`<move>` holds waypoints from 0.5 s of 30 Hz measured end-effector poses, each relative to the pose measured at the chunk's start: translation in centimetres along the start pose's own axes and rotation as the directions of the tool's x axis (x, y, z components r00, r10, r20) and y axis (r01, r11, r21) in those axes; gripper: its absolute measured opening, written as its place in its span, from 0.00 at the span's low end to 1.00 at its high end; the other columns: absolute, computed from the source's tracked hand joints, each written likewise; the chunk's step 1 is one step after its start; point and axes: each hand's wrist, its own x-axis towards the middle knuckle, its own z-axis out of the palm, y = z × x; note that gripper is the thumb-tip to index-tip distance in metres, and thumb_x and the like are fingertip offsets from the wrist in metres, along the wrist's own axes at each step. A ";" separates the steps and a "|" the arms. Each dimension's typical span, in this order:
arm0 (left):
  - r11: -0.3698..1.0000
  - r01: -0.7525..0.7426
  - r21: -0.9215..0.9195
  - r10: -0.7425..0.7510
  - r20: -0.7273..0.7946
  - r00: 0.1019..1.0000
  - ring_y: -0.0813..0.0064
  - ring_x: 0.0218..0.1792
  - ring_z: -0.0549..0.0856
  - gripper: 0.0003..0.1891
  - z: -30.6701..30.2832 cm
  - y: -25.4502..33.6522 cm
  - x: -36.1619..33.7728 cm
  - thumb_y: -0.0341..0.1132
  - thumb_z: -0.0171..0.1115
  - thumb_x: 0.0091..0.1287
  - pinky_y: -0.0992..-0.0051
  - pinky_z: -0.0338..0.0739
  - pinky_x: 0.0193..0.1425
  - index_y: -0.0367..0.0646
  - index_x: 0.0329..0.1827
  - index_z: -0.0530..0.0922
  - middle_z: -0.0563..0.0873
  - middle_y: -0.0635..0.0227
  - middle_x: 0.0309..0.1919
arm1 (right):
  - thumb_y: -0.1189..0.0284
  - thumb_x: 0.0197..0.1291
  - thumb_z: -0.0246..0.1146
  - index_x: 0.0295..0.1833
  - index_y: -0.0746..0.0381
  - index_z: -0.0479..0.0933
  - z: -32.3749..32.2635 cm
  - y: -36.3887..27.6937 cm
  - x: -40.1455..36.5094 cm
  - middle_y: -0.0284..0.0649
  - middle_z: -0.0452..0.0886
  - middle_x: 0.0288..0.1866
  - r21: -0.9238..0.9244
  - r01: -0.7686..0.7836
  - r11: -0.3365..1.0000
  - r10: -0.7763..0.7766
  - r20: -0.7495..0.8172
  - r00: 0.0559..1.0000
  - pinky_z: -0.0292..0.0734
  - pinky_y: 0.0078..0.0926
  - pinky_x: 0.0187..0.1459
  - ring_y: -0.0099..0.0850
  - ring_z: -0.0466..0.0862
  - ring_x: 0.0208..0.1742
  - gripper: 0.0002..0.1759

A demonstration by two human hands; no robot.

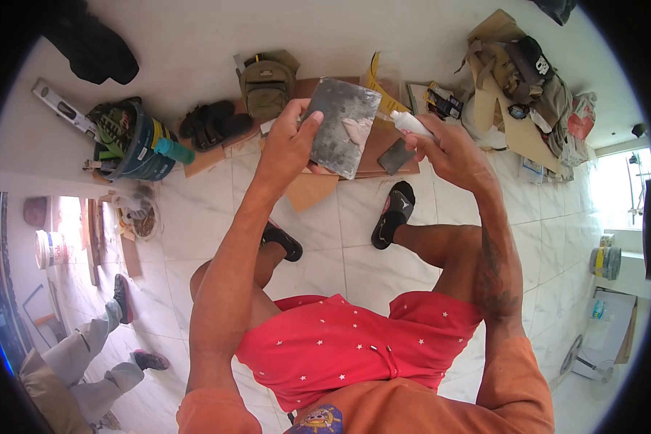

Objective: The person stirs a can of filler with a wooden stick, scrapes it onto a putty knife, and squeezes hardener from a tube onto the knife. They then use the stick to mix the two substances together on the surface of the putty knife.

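Note:
My left hand [288, 141] grips a dark grey, scuffed rectangular plate [336, 105] by its left edge, thumb on the face. A pale pinkish smear of paste [356, 132] lies on the plate's right side. In my right hand [452, 148] is a small white tube [411, 125], its tip pointing left towards the plate, apart from it. Behind and below the tube, a smaller dark flat piece [396, 156] rests on brown cardboard [369, 165] on the floor. The fingers behind the plate are mostly hidden.
Along the wall stand a dark bucket [148, 155] of tools, black shoes [217, 124], an olive backpack [266, 83] and a pile of bags and cardboard [521, 123]. Another person's legs [87, 358] are at the lower left. A fan [573, 354] stands at the right.

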 end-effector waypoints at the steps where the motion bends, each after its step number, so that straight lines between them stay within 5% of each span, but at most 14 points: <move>1: 1.000 0.005 0.001 -0.005 0.002 1.000 0.86 0.29 0.83 0.16 0.1 0.1 0.0 0.41 0.54 0.80 0.81 0.79 0.20 0.38 0.60 0.74 0.83 0.68 0.37 | 0.63 0.75 0.59 0.56 0.66 0.77 0.1 -0.1 0.0 0.37 0.84 0.33 -0.010 0.002 1.000 -0.002 0.000 1.000 0.76 0.29 0.40 0.27 0.84 0.33 0.17; 12: 0.999 0.015 0.045 -0.015 0.003 1.000 0.85 0.24 0.82 0.18 1.0 0.8 -0.3 0.44 0.55 0.80 0.81 0.76 0.20 0.40 0.63 0.74 0.86 0.69 0.31 | 0.62 0.74 0.61 0.54 0.64 0.78 -0.1 0.4 0.6 0.44 0.86 0.32 -0.084 0.043 0.996 -0.042 0.014 0.999 0.78 0.34 0.33 0.34 0.86 0.31 0.16; 15: 0.999 0.028 0.037 -0.029 0.037 0.999 0.85 0.27 0.83 0.16 1.0 1.1 -0.4 0.40 0.52 0.80 0.82 0.79 0.20 0.36 0.59 0.73 0.83 0.66 0.43 | 0.63 0.74 0.61 0.54 0.64 0.78 -0.1 0.4 0.5 0.43 0.86 0.32 -0.054 0.052 0.997 -0.052 0.002 0.999 0.77 0.34 0.33 0.33 0.85 0.30 0.15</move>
